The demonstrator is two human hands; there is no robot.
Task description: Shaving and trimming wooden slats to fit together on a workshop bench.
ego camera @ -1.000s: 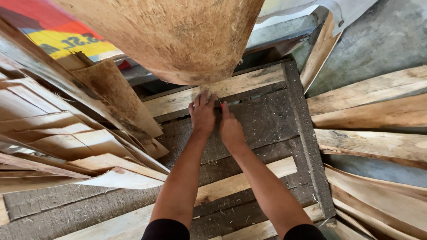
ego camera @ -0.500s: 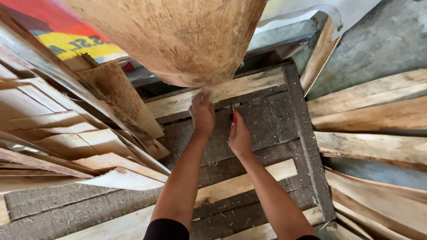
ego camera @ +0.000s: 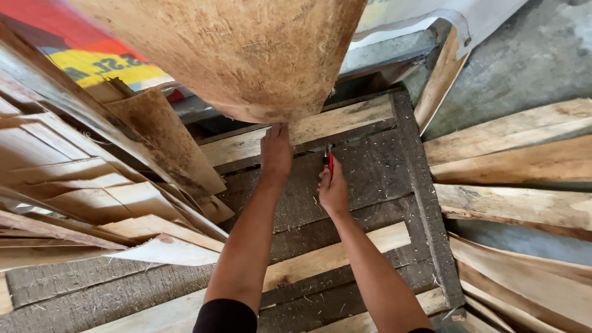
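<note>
Below, I log a slatted wooden pallet [ego camera: 376, 179], dark boards crossed by pale planks, on a grey concrete floor [ego camera: 524, 68]. Thin wood veneer sheets [ego camera: 92, 191] are stacked off its left edge; rough planks [ego camera: 518, 154] lie off its right. A large fibrous veneer sheet [ego camera: 246, 55] hangs over the far edge. My left hand [ego camera: 275, 151] pinches that sheet's lower rim. My right hand [ego camera: 333, 191] grips a red-handled cutter [ego camera: 330, 160], long axis pointing away toward the far edge, near the pallet's middle.
</note>
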